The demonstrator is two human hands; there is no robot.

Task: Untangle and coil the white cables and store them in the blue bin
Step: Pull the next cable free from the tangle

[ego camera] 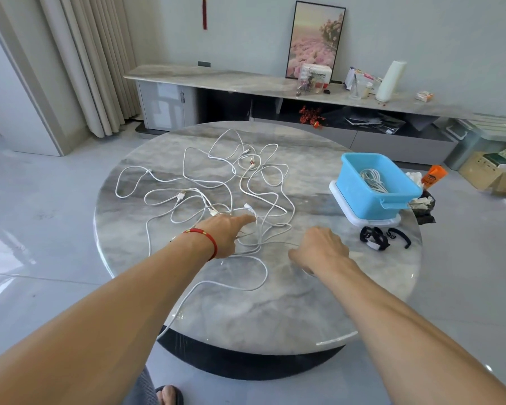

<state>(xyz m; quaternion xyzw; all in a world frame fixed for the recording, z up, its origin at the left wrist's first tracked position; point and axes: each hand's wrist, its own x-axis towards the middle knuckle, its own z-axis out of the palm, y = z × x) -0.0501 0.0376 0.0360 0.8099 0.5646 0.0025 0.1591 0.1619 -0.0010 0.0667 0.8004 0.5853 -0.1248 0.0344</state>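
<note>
Several white cables lie tangled across the middle of the round marble table; one strand trails off the near edge. My left hand, with a red bracelet at the wrist, reaches into the tangle's near side, and its fingers pinch a strand beside a white plug. My right hand hovers palm down just right of the tangle with fingers curled; a cable runs to it, but I cannot tell whether it holds the cable. The blue bin stands at the table's right on a white lid, with one coiled white cable inside.
Black straps lie in front of the bin. An orange tube and dark wrappers sit behind and right of it. A long low cabinet runs along the far wall. Cardboard boxes stand on the floor at right.
</note>
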